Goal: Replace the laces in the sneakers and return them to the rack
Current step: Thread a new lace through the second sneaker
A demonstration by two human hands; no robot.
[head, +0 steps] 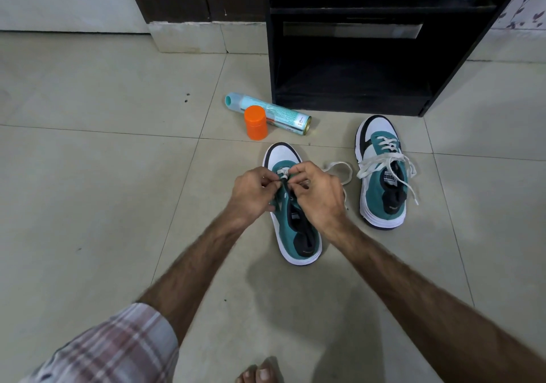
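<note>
Teal-and-white near sneaker point(292, 223) lies on the tiled floor point(88, 146), toe toward twelve o'clock. Both the left hand point(254, 193) and the right hand point(317, 193) pinch its white lace point(339, 169) at the front eyelets, fingers curled tight. At two o'clock sits the laced second sneaker point(381, 175), its tongue label reading PUMA. Beyond stands the black rack point(348, 57); at eleven o'clock, an orange cap point(256, 122) touches a spray can point(269, 112), print unreadable.

Likely home entryway: tiled floor point(103, 175), dark shoe rack point(348, 93), floral wallpaper point(526, 4).
</note>
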